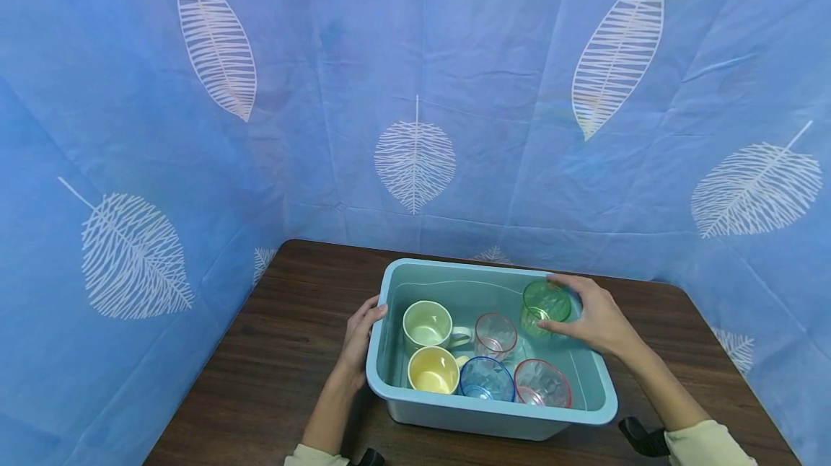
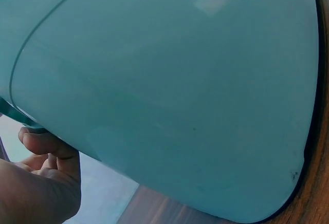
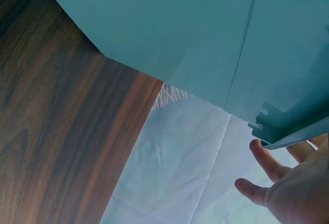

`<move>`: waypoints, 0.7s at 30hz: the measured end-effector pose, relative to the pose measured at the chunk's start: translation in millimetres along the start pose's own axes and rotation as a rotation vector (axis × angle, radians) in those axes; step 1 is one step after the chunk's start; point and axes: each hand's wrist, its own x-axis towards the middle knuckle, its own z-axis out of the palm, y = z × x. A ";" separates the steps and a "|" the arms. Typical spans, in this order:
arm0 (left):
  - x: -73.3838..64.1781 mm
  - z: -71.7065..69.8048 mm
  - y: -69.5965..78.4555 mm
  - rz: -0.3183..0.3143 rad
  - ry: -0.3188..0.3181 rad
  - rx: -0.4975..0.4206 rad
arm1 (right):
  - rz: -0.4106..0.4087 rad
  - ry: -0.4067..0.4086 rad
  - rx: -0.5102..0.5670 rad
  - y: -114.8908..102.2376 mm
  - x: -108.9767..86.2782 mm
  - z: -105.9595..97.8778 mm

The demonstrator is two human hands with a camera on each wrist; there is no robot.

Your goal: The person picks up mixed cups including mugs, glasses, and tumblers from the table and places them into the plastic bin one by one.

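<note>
A light blue plastic tub (image 1: pixel 480 419) stands on the table with cups in it. My left hand (image 1: pixel 355 343) grips its left rim, also seen in the left wrist view, where the hand (image 2: pixel 46 183) is at the rim. Reaching over the right rim, my right hand (image 1: pixel 597 318) holds a green glass (image 1: pixel 539 307) between thumb and fingers in the back right corner. In the right wrist view the tub's wall hides the glass from the hand (image 3: pixel 293 183). Left of it stand a pale green mug (image 1: pixel 428 325), a yellow mug (image 1: pixel 433 371) and a small red-rimmed glass (image 1: pixel 495 336).
Along the tub's front are a blue glass (image 1: pixel 487 379) and a larger red-rimmed glass (image 1: pixel 543 383). The dark wooden table (image 1: pixel 260 379) extends on both sides. A blue cloth (image 1: pixel 415 55) with white leaf prints hangs behind.
</note>
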 end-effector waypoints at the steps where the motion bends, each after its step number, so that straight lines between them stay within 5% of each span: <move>1: 0.1 0.0 -0.1 0.000 0.001 -0.001 | -0.006 -0.003 -0.008 0.2 0.4 0.2; 10: -0.7 -0.1 -0.5 -0.001 -0.001 -0.003 | -0.063 -0.041 -0.158 0.1 5.6 -0.3; 21: -1.4 0.5 0.7 -0.003 0.004 -0.002 | -0.052 -0.087 -0.180 0.0 7.6 0.6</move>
